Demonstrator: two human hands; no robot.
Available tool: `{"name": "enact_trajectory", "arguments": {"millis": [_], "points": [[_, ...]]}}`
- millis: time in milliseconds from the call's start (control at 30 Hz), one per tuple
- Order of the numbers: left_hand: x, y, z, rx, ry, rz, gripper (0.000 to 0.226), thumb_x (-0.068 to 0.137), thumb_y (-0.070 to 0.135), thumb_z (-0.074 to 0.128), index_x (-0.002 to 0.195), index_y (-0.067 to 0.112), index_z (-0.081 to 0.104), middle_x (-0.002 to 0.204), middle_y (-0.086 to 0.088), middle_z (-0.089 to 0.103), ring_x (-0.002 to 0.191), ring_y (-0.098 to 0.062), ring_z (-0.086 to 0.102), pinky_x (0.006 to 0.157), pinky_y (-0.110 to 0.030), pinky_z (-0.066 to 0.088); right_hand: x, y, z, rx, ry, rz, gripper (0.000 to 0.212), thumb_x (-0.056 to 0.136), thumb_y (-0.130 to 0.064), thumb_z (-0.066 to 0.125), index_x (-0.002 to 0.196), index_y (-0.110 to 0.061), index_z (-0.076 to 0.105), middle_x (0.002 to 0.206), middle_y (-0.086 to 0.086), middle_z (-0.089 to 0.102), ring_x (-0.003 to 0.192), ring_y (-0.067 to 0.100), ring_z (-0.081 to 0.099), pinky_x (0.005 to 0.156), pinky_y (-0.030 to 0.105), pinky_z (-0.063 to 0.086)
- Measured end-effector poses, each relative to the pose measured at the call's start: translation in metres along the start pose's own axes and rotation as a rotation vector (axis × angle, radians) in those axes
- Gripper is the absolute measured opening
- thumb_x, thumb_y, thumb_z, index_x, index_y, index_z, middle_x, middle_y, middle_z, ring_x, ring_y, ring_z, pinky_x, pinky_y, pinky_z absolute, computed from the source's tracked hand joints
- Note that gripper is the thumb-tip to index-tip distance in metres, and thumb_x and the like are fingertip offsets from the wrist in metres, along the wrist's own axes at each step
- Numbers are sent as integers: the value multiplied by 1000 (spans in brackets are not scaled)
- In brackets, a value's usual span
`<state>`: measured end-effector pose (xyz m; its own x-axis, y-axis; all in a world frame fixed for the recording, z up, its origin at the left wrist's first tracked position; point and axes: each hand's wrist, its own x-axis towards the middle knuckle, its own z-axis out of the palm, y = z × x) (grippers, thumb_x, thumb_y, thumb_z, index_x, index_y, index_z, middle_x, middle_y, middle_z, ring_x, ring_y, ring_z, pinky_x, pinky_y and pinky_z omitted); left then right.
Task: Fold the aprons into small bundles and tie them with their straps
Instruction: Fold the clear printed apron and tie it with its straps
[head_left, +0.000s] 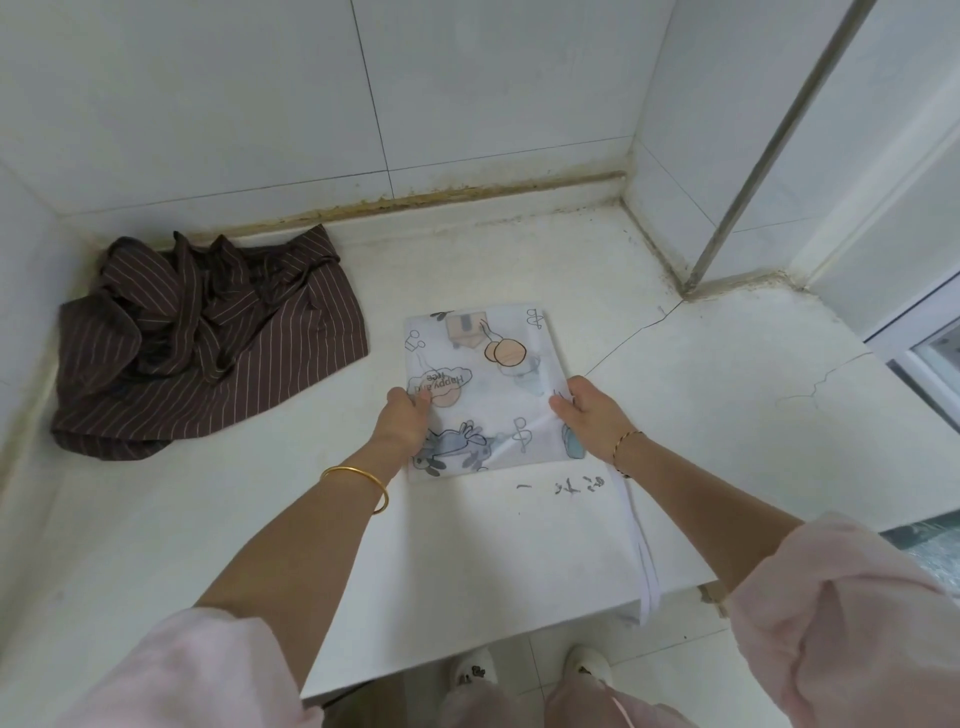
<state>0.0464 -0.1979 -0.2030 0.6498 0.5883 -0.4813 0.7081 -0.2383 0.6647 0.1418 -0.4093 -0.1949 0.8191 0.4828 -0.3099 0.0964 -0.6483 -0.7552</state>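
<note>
I see the white cartoon-print apron (483, 384) lying folded into a flat rectangle on the white tabletop (701, 415), a little right of centre and close to the front half of the surface. My left hand (408, 418) grips its left edge, fingers curled under and thumb resting on top beside the printed "Happy" cloud. My right hand (587, 413) pinches a raised fold of the fabric at the right edge, fingers curled round the cloth.

A white strap (641, 551) runs from under the right wrist toward me along the tabletop and hangs over its front edge. Just in front of the folded apron, a few dark handwritten marks (563, 486) sit on the surface.

Well apart, in the far left corner, a brown pinstriped apron (208, 343) lies in a loose, crumpled heap, its straps tangled on top, touching the tiled wall (234, 104).

A gold bangle (358, 486) circles the left wrist and a thin bracelet (626, 441) the right. Pale pink sleeves (841, 623) are pushed up both forearms.
</note>
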Motion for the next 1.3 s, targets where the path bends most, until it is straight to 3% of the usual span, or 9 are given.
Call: {"name": "enact_trajectory", "arguments": {"millis": [333,500,667,733,900,1000,1067,1167,1300], "points": [[0,2,-3,17,-39,-34,52,101,39,33,130,-4,30,129,-22,47,119,-34,47,94,-38,40,16,-7,13,-235,35,221,38,97,-22,44,64,-20,25,69,-3,34,84,20,39,62,26,30],[-4,9,2,90,29,16,25,102,26,37,108,4,28,118,-26,53,109,-36,54,78,-37,43,21,-9,15,-273,-2,249,14,97,-23,44,98,-9,48,100,12,51,92,23,46,73,26,32],[1,1,9,755,432,543,43,90,30,51,126,11,39,123,-17,49,102,-34,52,75,-40,46,20,-9,17,-280,7,248,30,94,-23,47,114,-2,53,115,15,58,106,30,54,73,26,35],[7,2,17,874,402,791,43,88,35,41,127,18,40,129,-17,50,101,-34,55,76,-39,47,20,-11,16,-287,-1,235,25,94,-22,47,107,-3,53,108,14,59,102,30,53,72,26,35],[9,1,37,1152,110,751,55,99,50,16,150,31,3,155,-10,3,128,-30,26,96,-41,31,17,-16,8,-421,-19,285,16,88,-21,54,85,-13,41,84,1,46,83,25,47,68,29,35],[12,1,38,1250,115,789,57,99,49,14,149,27,-2,154,-12,2,125,-32,26,92,-42,33,17,-26,15,-912,337,-86,48,52,-6,79,93,-9,54,82,8,52,66,26,53,53,29,31],[12,-1,40,1273,108,809,58,99,49,12,149,26,-2,153,-12,2,124,-31,25,90,-42,33,17,-37,25,-915,314,-320,51,53,6,73,100,-7,58,88,11,54,63,26,52,48,28,28],[17,-11,40,1203,163,842,57,97,50,15,149,27,17,151,-11,20,118,-30,29,82,-42,35,15,-29,38,-905,71,-206,59,82,5,53,134,-11,33,122,11,42,78,28,56,56,32,36],[27,-18,34,970,191,903,51,91,50,35,134,25,48,133,-8,51,102,-29,46,68,-38,47,21,9,-2,-967,97,43,50,82,1,55,125,-12,31,115,8,43,61,23,46,49,29,35]]}}
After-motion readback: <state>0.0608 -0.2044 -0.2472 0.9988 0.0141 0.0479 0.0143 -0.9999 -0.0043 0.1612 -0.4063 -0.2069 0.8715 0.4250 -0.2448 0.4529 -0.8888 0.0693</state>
